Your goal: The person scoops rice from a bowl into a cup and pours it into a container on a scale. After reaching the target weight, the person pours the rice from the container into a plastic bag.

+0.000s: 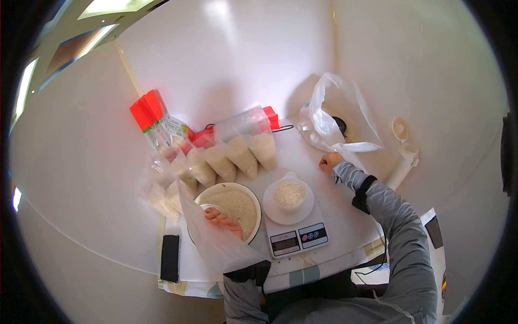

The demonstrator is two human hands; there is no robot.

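My left hand [222,220] is over the near left part of a white bowl [258,208] of rice [240,202], its fingers curled at the mouth of a translucent plastic bag [218,251]. A white round rim shows beside its fingertips. My right hand [330,161] rests closed on the table, just in front of a white plastic carrier bag [315,127]; what it holds, if anything, is hidden. Between my hands, a white cup of rice [290,194] stands on the round plate of a kitchen scale [298,239].
Several filled rice bags [237,156] stand behind the bowl. Red-topped printed packets [156,116] lean at the back left. A black phone-like object [170,258] lies at the left edge. An open-lidded white container [402,164] stands at the right.
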